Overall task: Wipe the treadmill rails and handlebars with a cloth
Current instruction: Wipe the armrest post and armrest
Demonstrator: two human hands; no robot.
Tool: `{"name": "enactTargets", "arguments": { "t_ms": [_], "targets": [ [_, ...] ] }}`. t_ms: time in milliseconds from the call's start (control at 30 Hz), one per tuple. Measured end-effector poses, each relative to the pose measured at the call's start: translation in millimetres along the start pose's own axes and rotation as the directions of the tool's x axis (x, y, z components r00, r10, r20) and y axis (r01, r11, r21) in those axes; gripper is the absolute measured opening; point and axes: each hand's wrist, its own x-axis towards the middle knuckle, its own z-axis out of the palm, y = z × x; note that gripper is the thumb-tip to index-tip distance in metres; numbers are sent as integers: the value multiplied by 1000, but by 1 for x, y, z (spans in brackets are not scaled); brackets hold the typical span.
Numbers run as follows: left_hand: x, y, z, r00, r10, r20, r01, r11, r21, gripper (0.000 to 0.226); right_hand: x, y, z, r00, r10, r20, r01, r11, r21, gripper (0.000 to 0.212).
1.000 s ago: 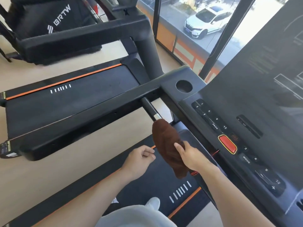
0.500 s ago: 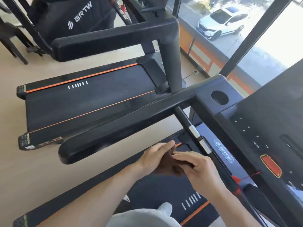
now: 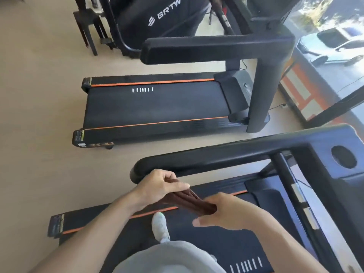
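A brown cloth (image 3: 190,200), bunched into a long roll, is stretched between my two hands. My left hand (image 3: 159,185) pinches its upper end just below the rounded tip of the black left handrail (image 3: 216,157). My right hand (image 3: 226,210) holds the lower end, palm down, above the running belt (image 3: 226,245). A thin black handlebar with silver grip plates (image 3: 295,192) runs down at the right, below the console frame. Neither hand touches a rail.
A second treadmill (image 3: 157,107) lies parallel beyond a strip of beige floor, its own handrail (image 3: 206,48) above it. A cup holder hole (image 3: 343,159) sits in the console corner at right. My white shoe (image 3: 160,226) stands on the belt. A window is at far right.
The cloth has come off the thin handlebar, and both hands have pulled it out into a roll near the handrail's tip. The view has swung left, away from the console.
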Motion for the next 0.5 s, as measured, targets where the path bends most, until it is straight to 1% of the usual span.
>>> {"name": "enactTargets", "arguments": {
  "t_ms": [67,100,167,200,267,300,333,367,400,433,467,500],
  "targets": [
    [-8,0,-16,999,-10,52,11,1000,-21,33,6,-14,-6,999,-16,49,15,1000,18,43],
    [-14,-1,-25,998,-8,62,10,999,-39,31,7,-21,-12,999,-39,32,38,999,22,38],
    [-26,0,-43,999,5,38,-3,997,-74,29,6,-32,-27,994,-72,-85,73,997,1,32],
    [-32,-2,-51,1000,5,2,-5,997,-78,29,4,-39,-35,985,-87,-150,89,996,7,36],
    [-42,-1,-62,995,12,-100,-21,996,-85,29,2,-52,-46,957,-113,-266,117,993,-1,43],
    [-44,0,-66,983,31,-182,-45,996,-71,29,2,-61,-50,932,-145,-332,143,989,-30,42],
    [-44,1,-70,949,61,-309,-72,997,-27,30,4,-70,-53,887,-197,-417,181,980,-78,38],
    [-41,3,-72,881,94,-464,-85,996,39,33,7,-78,-57,817,-254,-518,204,967,-152,37],
    [-36,5,-75,776,116,-620,-83,993,83,41,13,-84,-59,738,-318,-596,195,945,-262,48],
    [-32,4,-79,669,88,-738,-71,996,55,53,21,-90,-60,690,-373,-620,157,913,-376,71],
    [-27,1,-82,605,15,-796,-62,998,-28,66,33,-92,-59,699,-395,-595,110,883,-457,91],
    [-22,-4,-85,583,-62,-810,-33,994,-100,74,45,-94,-57,743,-393,-541,78,855,-513,102]
  ]
}}
